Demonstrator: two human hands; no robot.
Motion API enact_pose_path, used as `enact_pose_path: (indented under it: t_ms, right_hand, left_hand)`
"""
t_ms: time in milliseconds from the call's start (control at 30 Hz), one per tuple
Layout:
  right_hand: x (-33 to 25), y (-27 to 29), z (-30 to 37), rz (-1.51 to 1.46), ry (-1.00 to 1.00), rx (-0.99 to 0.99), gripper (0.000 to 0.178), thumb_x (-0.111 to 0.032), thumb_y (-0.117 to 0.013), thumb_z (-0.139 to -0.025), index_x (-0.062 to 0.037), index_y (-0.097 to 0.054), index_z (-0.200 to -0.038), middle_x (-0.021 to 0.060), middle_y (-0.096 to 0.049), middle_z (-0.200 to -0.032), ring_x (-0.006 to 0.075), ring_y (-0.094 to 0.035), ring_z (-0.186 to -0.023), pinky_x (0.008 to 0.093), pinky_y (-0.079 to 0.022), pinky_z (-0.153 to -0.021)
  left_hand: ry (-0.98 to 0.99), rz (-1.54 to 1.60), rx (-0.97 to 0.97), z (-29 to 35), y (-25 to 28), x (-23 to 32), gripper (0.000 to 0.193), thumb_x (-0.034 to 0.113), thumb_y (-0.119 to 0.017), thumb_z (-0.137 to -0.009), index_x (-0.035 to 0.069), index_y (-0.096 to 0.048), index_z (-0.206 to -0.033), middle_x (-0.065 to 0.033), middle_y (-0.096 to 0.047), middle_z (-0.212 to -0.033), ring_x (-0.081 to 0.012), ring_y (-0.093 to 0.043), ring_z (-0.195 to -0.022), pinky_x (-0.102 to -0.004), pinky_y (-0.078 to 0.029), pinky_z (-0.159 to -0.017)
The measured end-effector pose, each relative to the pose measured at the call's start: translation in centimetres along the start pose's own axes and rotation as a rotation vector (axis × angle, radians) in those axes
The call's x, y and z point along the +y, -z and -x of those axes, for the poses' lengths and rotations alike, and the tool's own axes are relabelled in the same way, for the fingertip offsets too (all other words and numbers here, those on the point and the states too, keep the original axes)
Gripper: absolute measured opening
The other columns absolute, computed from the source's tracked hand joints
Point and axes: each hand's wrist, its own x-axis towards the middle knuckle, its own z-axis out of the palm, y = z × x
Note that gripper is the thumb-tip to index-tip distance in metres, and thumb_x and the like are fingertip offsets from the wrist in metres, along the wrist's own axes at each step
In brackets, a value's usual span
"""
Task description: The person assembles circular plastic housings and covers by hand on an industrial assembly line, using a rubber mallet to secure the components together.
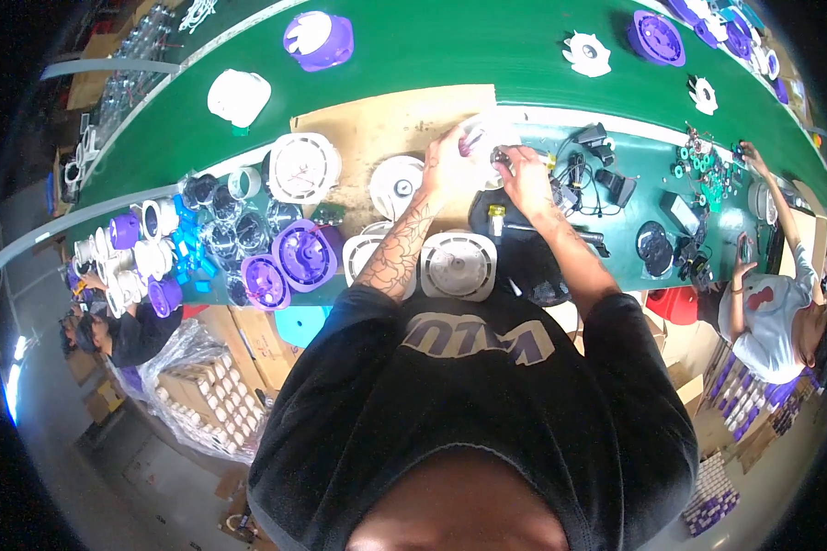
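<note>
white housing [483, 173] at twelve o'clock from chest. left hand [447, 161]: fingers grasp its nine-o'clock side, presumably steadying it. right hand [527, 176]: fingers seem to pinch small dark part [499, 157]. cardboard [363, 124] probably shields table [627, 226].

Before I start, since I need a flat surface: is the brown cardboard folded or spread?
Spread: the brown cardboard lies flat beneath the round white part, its broad face showing.
</note>
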Motion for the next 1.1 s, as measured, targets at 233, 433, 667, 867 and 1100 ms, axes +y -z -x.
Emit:
enact_pose_path:
  t_ms: [233, 433, 667, 867, 1100]
  right_hand:
    - [2.0, -1.3, -2.2, -0.105, -0.129, 0.203, 0.069, -0.020, -0.085, -0.064, -0.0008, -0.053, -0.122, 0.0189, -0.061, -0.104, 0.0331, -0.056, -0.105, 0.0389, -0.045, -0.095]
    - [6.7, -4.2, -5.0, -0.693, -0.348, -0.186, 0.082, -0.031, -0.086, -0.065, 0.0021, -0.048, -0.130, 0.0215, -0.063, -0.115, 0.0280, -0.059, -0.109, 0.0347, -0.046, -0.096]
    - [2.9, -3.3, -6.9, -0.148, -0.266, -0.327, 0.082, -0.036, -0.083, -0.067, -0.0027, -0.045, -0.133, 0.0235, -0.060, -0.118, 0.0354, -0.059, -0.109, 0.0374, -0.047, -0.096]
    - [6.4, -1.9, -7.4, -0.221, -0.327, -0.317, 0.095, -0.055, -0.078, -0.066, 0.0046, -0.043, -0.131, 0.0229, -0.061, -0.119, 0.0363, -0.058, -0.111, 0.0359, -0.047, -0.095]
    - [4.0, -2.4, -11.0, -0.206, -0.246, -0.465, 0.102, -0.057, -0.079, -0.063, 0.0082, -0.043, -0.132, 0.0237, -0.058, -0.124, 0.0305, -0.055, -0.118, 0.0338, -0.043, -0.100]
  left_hand:
    - [-0.007, 0.041, 0.005, 0.0, 0.8, -1.8, 0.035, 0.014, -0.071, -0.071, 0.001, -0.061, -0.102, -0.0193, -0.068, -0.090, -0.0307, -0.068, -0.084, -0.0381, -0.052, -0.074]
    - [0.027, -0.045, 0.030, -1.6, -0.7, -5.4, 0.028, 0.010, -0.070, -0.073, 0.002, -0.061, -0.099, -0.0178, -0.066, -0.085, -0.0283, -0.066, -0.080, -0.0373, -0.051, -0.071]
    - [0.181, -0.016, -0.129, -2.6, 1.0, -9.6, 0.030, 0.017, -0.067, -0.075, 0.003, -0.064, -0.100, -0.0204, -0.067, -0.088, -0.0338, -0.066, -0.083, -0.0390, -0.051, -0.074]
    - [0.277, -0.155, 0.082, -0.2, 9.6, -8.7, 0.024, 0.012, -0.064, -0.080, 0.007, -0.069, -0.103, -0.0098, -0.071, -0.082, -0.0208, -0.068, -0.073, -0.0343, -0.053, -0.070]
    - [0.568, -0.131, -0.213, 1.3, 11.8, -16.1, 0.025, 0.013, -0.059, -0.081, 0.001, -0.068, -0.101, -0.0120, -0.070, -0.080, -0.0187, -0.067, -0.061, -0.0305, -0.056, -0.061]
